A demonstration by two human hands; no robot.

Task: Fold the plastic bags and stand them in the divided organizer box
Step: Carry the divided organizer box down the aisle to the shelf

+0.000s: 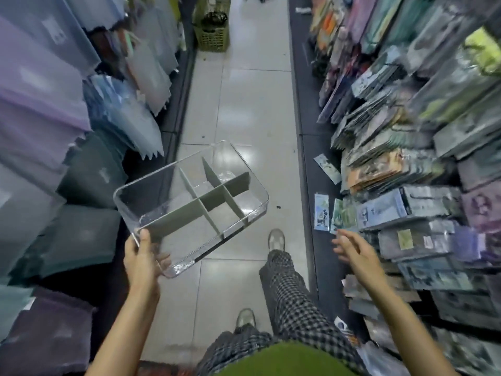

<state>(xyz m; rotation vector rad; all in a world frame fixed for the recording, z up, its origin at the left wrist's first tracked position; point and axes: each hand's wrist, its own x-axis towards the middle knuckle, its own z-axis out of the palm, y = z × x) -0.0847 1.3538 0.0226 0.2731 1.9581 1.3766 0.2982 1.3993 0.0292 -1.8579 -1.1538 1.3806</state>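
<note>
A clear plastic organizer box (130,199) with grey dividers hangs tilted over the aisle floor. Its compartments hold nothing. My left hand (142,260) grips its near corner, thumb over the rim and fingers under the base. My right hand (355,249) is open with fingers spread, holding nothing, close to flat printed packets (321,211) at the edge of the right-hand shelf. Stacks of packed plastic bags (423,204) fill that shelf.
I stand in a narrow shop aisle with a tiled floor (244,118). Hanging purple, blue and grey bags (40,109) line the left side. A green basket (212,23) stands far down the aisle. My checked trouser legs and shoes (276,240) are below.
</note>
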